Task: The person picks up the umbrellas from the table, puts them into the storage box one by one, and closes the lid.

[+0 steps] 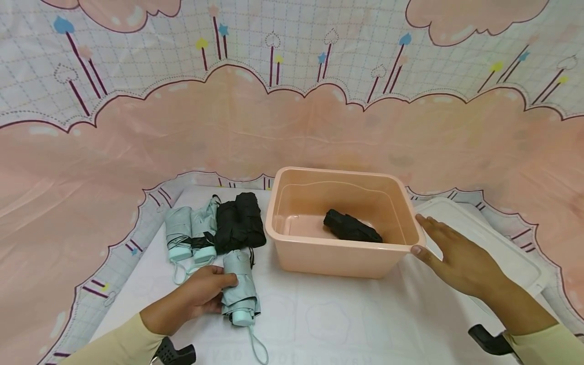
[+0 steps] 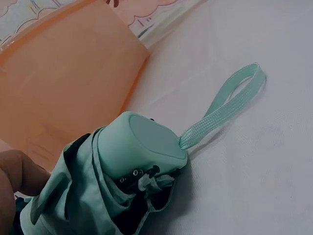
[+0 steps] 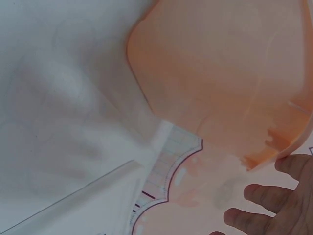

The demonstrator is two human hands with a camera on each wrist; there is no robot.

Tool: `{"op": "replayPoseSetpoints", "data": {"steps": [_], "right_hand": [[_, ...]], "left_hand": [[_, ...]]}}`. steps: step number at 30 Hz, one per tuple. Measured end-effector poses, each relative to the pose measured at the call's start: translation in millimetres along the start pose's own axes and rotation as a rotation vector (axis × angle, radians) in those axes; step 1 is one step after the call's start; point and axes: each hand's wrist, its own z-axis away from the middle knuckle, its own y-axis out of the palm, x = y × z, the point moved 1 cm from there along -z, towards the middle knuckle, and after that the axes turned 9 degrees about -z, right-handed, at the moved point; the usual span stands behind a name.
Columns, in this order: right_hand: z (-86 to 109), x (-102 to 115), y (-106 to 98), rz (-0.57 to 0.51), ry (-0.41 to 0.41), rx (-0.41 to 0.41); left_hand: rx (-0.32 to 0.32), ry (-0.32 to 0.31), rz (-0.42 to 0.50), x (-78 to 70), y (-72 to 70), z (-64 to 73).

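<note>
My left hand (image 1: 207,290) grips a folded light-green umbrella (image 1: 240,289), thumb across its cloth. The handle end points toward me, and its wrist loop (image 2: 230,100) trails on the white surface. Beyond it lie more folded umbrellas: light-green ones (image 1: 178,228) at the left and a bulky black bundle (image 1: 240,221) beside them. My right hand (image 1: 456,256) rests with fingers spread at the right rim of a peach plastic bin (image 1: 326,258). Inside the bin lies one folded black umbrella (image 1: 351,227). In the right wrist view the fingers (image 3: 274,198) reach up to the bin's rim.
A white translucent lid (image 1: 483,238) lies at the right, behind my right forearm. The table wears a white cover (image 1: 319,324). A patterned pink and white cloth (image 1: 292,132) rises behind and around it.
</note>
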Motion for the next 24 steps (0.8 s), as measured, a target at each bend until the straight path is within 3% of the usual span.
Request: {"op": "replayPoseSetpoints", "data": {"steps": [12, 24], "right_hand": [[-1.6, 0, 2, 0.009, -0.003, 0.005], [0.9, -1, 1, 0.002, -0.004, -0.005]], "left_hand": [[0.138, 0.019, 0.105, 3.4, -15.6, 1.6], [0.224, 0.110, 0.116, -22.8, -29.8, 8.3]]}}
